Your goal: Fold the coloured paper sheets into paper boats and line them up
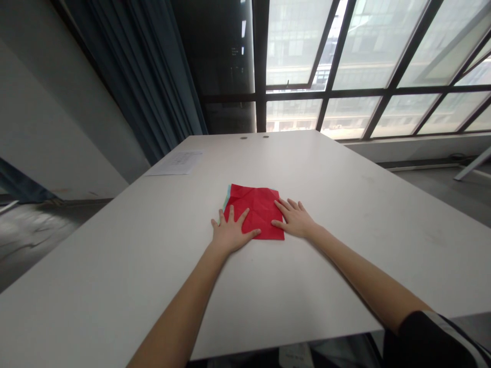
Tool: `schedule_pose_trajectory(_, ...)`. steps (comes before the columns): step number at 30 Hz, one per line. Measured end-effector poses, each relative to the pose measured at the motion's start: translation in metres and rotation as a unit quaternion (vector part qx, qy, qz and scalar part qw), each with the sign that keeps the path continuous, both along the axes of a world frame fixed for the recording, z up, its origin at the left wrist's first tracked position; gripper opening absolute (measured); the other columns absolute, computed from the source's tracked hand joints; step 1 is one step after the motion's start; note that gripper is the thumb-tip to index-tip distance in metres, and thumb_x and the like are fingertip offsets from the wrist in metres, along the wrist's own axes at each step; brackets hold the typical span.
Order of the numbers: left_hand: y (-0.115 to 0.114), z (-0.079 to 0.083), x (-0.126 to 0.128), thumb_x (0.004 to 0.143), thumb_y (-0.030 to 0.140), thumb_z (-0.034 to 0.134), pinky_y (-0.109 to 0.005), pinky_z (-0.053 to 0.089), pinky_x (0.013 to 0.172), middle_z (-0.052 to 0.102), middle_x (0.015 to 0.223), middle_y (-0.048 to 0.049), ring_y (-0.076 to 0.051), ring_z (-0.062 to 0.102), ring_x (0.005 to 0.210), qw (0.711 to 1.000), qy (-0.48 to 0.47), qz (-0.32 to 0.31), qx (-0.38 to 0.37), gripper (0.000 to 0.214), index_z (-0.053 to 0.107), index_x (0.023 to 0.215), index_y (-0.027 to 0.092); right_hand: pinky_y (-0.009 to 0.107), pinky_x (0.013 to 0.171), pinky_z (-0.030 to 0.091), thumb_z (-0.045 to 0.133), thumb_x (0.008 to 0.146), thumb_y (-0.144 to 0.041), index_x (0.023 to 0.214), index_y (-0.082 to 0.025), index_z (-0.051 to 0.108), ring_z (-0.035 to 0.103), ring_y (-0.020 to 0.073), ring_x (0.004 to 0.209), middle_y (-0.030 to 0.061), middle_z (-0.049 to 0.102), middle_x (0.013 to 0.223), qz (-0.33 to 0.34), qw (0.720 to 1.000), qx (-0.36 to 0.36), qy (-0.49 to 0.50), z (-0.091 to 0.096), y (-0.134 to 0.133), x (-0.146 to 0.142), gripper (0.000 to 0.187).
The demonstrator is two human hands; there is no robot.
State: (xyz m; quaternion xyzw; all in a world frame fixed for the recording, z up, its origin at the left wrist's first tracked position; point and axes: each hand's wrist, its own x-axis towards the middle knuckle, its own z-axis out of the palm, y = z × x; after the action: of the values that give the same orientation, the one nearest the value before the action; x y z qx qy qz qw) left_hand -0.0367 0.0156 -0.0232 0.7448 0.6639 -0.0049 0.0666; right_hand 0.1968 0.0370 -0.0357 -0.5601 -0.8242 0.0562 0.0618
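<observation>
A white worktop point(153, 255) runs toward a wide, dark-framed window point(368, 51), bright with pale daylight, one sash point(293, 46) standing open. At left, a blue curtain point(134, 66) hangs in folds between a dark panel point(218, 51) and a grey wall point(38, 107). Grey floor point(470, 197) shows on both sides, with a pale leg point(473, 164) at far right.

Creased matt red paper point(264, 212), smooth white tabletop point(337, 204), blue cloth curtain point(141, 61)
</observation>
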Motion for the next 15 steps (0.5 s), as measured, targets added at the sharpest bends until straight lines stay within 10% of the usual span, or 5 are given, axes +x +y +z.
schedule_pose_trajectory(15, 0.036, 0.025, -0.166, 0.061, 0.079, 0.037, -0.068, 0.020, 0.088, 0.014, 0.147, -0.0133, -0.050, 0.013, 0.127, 0.989, 0.021, 0.142, -0.039, 0.090, 0.026, 0.137, 0.033, 0.052, 0.103, 0.017, 0.022, 0.082, -0.065, 0.139, -0.024, 0.026, 0.019, 0.0322, 0.132, 0.0079, 0.024, 0.145, -0.004, 1.000, 0.008, 0.017, 0.006, -0.006, 0.006, 0.070)
